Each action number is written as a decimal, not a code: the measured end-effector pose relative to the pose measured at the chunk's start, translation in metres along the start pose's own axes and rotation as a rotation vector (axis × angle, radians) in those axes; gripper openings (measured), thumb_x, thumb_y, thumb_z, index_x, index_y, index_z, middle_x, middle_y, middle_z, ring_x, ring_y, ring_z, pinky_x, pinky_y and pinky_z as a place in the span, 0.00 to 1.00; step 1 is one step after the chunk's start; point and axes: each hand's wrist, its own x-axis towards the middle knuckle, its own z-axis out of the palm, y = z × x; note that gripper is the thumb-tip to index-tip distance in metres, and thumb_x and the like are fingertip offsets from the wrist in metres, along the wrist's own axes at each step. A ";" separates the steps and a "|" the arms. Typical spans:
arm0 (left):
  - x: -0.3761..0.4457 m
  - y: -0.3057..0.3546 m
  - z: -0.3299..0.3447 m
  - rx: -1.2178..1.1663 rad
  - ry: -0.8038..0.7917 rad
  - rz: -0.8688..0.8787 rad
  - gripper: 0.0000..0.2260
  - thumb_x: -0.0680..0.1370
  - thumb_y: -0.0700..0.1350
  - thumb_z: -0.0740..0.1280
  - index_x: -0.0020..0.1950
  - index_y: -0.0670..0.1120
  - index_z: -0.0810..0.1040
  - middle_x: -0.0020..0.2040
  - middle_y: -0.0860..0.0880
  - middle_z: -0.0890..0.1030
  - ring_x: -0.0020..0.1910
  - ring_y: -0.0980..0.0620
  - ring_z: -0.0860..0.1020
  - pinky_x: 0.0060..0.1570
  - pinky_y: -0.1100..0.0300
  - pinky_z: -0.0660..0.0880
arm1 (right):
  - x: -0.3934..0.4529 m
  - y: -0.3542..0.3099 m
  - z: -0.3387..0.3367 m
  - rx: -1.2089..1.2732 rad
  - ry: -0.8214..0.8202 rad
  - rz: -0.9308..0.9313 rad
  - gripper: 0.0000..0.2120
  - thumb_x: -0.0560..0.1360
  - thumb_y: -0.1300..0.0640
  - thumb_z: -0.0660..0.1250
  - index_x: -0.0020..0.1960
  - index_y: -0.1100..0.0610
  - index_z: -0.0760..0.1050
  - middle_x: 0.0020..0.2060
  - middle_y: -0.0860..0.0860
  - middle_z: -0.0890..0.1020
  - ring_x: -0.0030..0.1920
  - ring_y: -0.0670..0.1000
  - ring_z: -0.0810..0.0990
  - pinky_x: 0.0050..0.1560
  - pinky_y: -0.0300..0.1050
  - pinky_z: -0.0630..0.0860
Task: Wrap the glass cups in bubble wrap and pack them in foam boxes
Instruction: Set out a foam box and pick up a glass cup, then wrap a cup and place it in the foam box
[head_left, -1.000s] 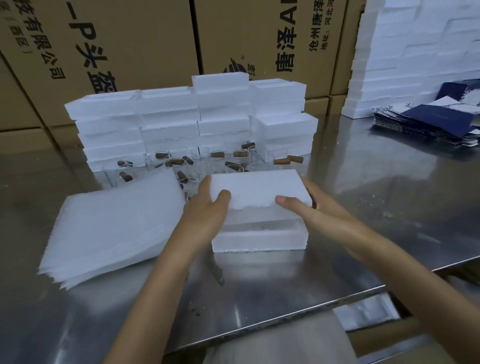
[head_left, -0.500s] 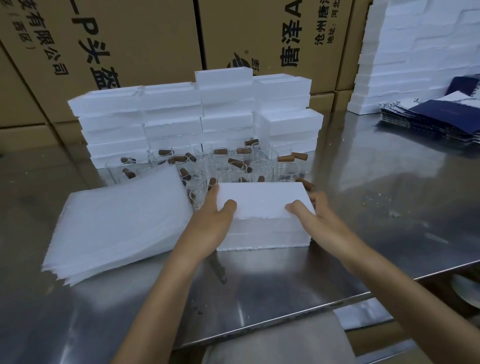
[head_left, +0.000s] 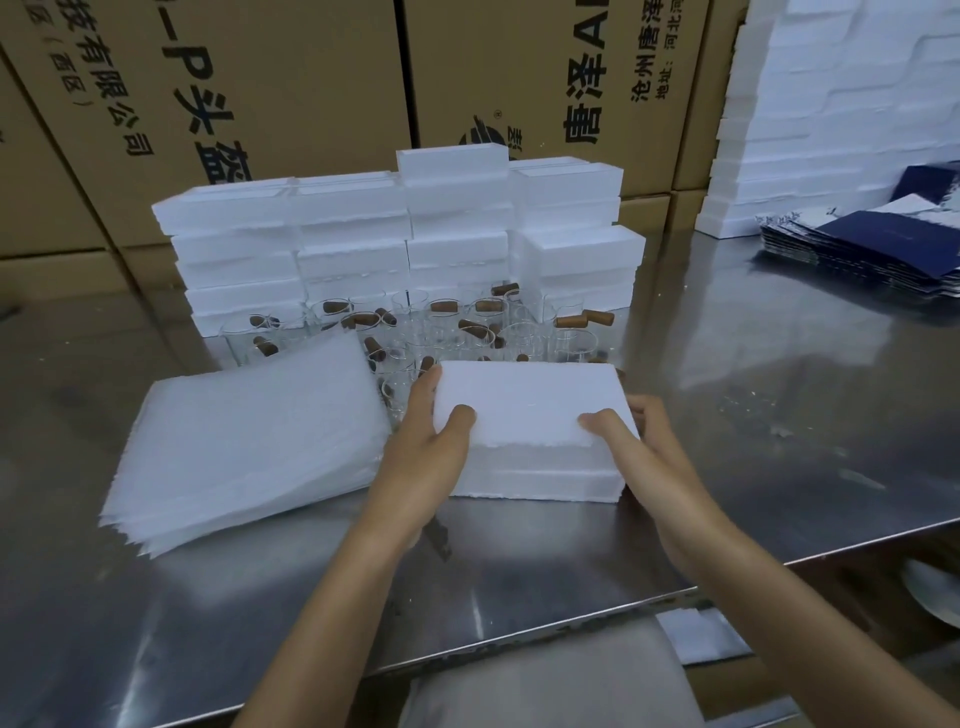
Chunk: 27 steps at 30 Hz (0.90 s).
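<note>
So we're pressing the lid down on the foam box (head_left: 530, 431) now, and it's sitting flush on the bench (head_left: 779, 467), whereas a second ago the lid was still tilted up off the base. Our left hand (head_left: 426, 452) is gripping the left end, fingers clamped around it with the thumb on top. Our right hand (head_left: 644, 452) is doing the same on the right end. The glass cups (head_left: 467, 332) with corks are standing just behind the box, and the bubble wrap stack (head_left: 249, 441) is lying just to its left, same as before.
</note>
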 end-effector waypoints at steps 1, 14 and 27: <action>-0.004 0.001 0.003 -0.014 0.018 0.035 0.25 0.82 0.51 0.60 0.79 0.62 0.58 0.76 0.64 0.61 0.73 0.61 0.63 0.74 0.57 0.59 | -0.003 0.000 0.001 0.048 0.040 -0.025 0.14 0.76 0.47 0.68 0.60 0.45 0.71 0.55 0.41 0.79 0.51 0.39 0.79 0.44 0.38 0.71; 0.014 0.055 -0.022 -0.603 0.414 0.125 0.35 0.69 0.64 0.75 0.72 0.65 0.64 0.67 0.60 0.69 0.66 0.59 0.72 0.62 0.57 0.72 | 0.018 -0.077 0.072 0.415 0.159 -0.133 0.10 0.76 0.50 0.68 0.56 0.47 0.71 0.51 0.43 0.78 0.45 0.44 0.78 0.44 0.41 0.73; 0.108 0.026 -0.164 -0.970 0.802 0.006 0.47 0.65 0.44 0.79 0.76 0.54 0.54 0.57 0.53 0.78 0.48 0.52 0.82 0.38 0.50 0.82 | 0.036 -0.077 0.204 0.210 -0.207 -0.095 0.16 0.81 0.44 0.58 0.68 0.44 0.67 0.62 0.42 0.71 0.57 0.40 0.71 0.54 0.43 0.67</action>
